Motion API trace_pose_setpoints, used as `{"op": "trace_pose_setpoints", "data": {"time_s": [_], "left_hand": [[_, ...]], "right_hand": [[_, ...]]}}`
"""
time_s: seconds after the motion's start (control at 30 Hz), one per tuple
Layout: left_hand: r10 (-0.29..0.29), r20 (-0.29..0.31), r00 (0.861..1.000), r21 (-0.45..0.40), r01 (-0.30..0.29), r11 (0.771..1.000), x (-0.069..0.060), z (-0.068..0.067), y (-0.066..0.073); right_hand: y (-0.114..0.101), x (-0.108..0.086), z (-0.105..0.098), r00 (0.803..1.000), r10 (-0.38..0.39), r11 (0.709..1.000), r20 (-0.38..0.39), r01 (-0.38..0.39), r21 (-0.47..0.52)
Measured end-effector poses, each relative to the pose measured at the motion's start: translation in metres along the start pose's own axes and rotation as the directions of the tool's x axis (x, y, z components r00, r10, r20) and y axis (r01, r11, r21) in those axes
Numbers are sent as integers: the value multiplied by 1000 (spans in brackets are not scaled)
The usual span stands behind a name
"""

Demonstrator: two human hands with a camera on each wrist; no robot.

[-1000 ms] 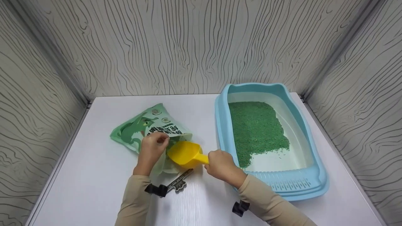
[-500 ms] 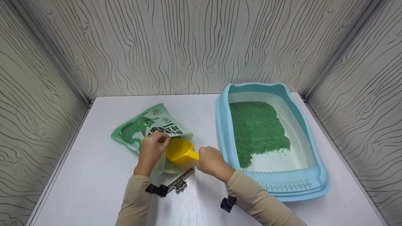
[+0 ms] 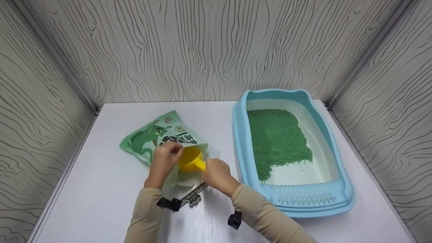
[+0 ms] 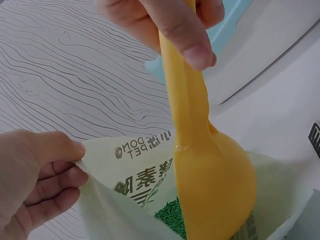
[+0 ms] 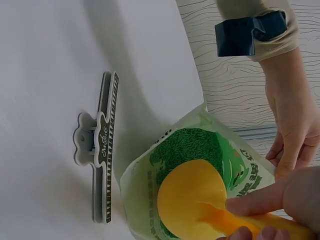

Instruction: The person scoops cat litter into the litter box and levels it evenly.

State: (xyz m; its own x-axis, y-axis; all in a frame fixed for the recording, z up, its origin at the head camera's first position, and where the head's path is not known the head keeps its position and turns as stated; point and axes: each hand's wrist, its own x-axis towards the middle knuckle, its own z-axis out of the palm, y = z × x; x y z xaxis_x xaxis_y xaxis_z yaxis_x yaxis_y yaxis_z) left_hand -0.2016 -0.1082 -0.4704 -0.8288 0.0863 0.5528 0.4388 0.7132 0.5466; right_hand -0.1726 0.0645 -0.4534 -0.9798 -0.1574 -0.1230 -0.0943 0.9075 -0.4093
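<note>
My left hand (image 3: 165, 160) pinches the upper edge of the mouth of a green plastic bag (image 3: 145, 140), which lies on its side on the white table. In the left wrist view that bag edge is held up between thumb and fingers. My right hand (image 3: 218, 173) grips the handle of a yellow scoop (image 3: 192, 160). The bowl of the scoop is inside the bag's mouth. Green pellets (image 5: 190, 145) show in the bag around the bowl in the right wrist view. How far the scoop's front edge goes into them is hidden.
A light-blue litter tray (image 3: 241, 135) stands at the right, with green pellets (image 3: 278, 141) spread over part of its floor. A dark bag clip (image 3: 193, 195) with a piano-key pattern lies in front of the bag, close to both hands. Patterned panels (image 3: 209, 50) wall in the table.
My right hand has moved left, carrying the scoop from the bag's opening further into its mouth. The left hand keeps its pinch on the bag's edge, nearly still.
</note>
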Motion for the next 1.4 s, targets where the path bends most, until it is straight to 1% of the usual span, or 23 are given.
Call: {"op": "trace_pose_setpoints", "data": {"time_s": [0.17,0.27,0.47,0.7,0.87,0.93,1.03,1.1,1.2,1.4], "left_hand": [[-21,14,1000,12,21,1000,1,0,2],[-8,8,1000,8,8,1000,1,2,2],[16,-12,1000,8,-16,1000,0,3,2],[11,3,1000,-5,-11,1000,0,4,1],[-5,5,1000,18,5,1000,0,3,2],[-7,1,1000,21,7,1000,0,3,2],[-9,-6,1000,17,9,1000,0,3,2],[-11,-10,1000,18,11,1000,1,3,2],[-9,-11,1000,10,9,1000,1,4,2],[5,-25,1000,11,-5,1000,0,4,0]], "right_hand": [[2,2,9,1000,26,999,-4,-26,36],[1,2,15,999,33,998,-11,-33,45],[0,2,30,998,29,998,-58,-26,59],[12,2,51,993,1,998,-118,6,64],[20,-2,61,985,-25,998,-173,34,49],[25,-5,67,982,-24,999,-187,31,35],[34,-11,78,986,2,999,-165,6,50],[40,-13,85,991,19,998,-134,-10,69],[47,-16,92,993,26,995,-113,-16,96],[50,-16,93,994,26,991,-104,-12,133]]}}
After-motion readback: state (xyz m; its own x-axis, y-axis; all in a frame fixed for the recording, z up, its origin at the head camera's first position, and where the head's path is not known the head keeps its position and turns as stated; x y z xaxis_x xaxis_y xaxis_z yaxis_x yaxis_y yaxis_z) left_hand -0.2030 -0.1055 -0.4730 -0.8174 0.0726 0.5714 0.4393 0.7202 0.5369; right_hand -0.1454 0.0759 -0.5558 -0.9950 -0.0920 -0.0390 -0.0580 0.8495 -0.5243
